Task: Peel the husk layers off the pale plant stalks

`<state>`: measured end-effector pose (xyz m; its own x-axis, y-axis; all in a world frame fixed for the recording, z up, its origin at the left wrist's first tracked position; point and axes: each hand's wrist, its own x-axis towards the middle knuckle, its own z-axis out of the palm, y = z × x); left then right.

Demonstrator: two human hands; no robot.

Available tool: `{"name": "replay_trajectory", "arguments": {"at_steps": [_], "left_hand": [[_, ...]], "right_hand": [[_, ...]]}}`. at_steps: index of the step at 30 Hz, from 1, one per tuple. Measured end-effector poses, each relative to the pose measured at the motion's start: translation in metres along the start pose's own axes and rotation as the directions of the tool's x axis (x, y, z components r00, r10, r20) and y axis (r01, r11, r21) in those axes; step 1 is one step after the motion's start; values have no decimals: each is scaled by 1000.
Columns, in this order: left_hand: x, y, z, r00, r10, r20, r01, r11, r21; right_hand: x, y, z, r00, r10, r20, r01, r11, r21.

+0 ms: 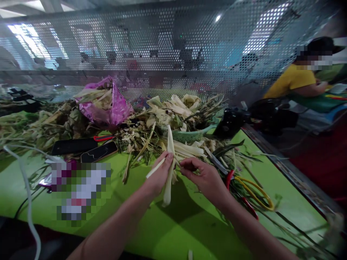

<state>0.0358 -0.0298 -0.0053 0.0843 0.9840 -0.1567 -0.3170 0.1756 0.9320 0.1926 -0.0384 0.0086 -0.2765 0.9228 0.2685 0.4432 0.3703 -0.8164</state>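
Over the green table (176, 227), my left hand (158, 177) is closed around a pale, long leaf strip (169, 169) that stands nearly upright, its lower end hanging below the hand. My right hand (203, 177) pinches the same strip from the right, fingers curled against it. Just beyond the hands lies a heap of pale and green leaf strips (173, 144). Scissors with red and yellow handles (252, 191) rest on the table right of my right hand.
A pink plastic bag (108, 104) full of leaves and a green basket (189, 135) sit at the back. Two phones (89, 150) lie left. A white cable (27, 187) crosses the left edge. A perforated metal screen (162, 54) backs the table. A person in yellow (295, 81) sits far right.
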Motion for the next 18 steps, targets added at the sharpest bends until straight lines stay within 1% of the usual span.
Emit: {"name": "replay_trajectory", "arguments": {"at_steps": [3, 5, 8, 10, 12, 14, 18], "left_hand": [[0, 0, -1, 999, -31, 39, 30, 999, 35], [0, -1, -1, 995, -12, 101, 4, 997, 80], [1, -3, -2, 975, 10, 222, -43, 988, 146], [0, -3, -2, 955, -7, 297, -49, 982, 180], [0, -2, -3, 936, -29, 350, -50, 976, 214], [-1, -1, -4, 923, -39, 382, -50, 974, 221], [-5, 3, -4, 901, -41, 431, -41, 983, 180]], "right_hand": [[3, 3, -11, 997, -50, -64, 44, 995, -90], [4, 3, -18, 989, -97, -112, 78, 983, -164], [6, 3, -25, 979, -152, -139, 118, 968, -223], [7, 4, -25, 978, -161, -132, 129, 965, -227], [8, 6, -24, 981, -155, -117, 127, 968, -218], [9, 8, -21, 985, -138, -105, 115, 973, -200], [9, 9, -19, 992, -97, -85, 86, 989, -122]]}}
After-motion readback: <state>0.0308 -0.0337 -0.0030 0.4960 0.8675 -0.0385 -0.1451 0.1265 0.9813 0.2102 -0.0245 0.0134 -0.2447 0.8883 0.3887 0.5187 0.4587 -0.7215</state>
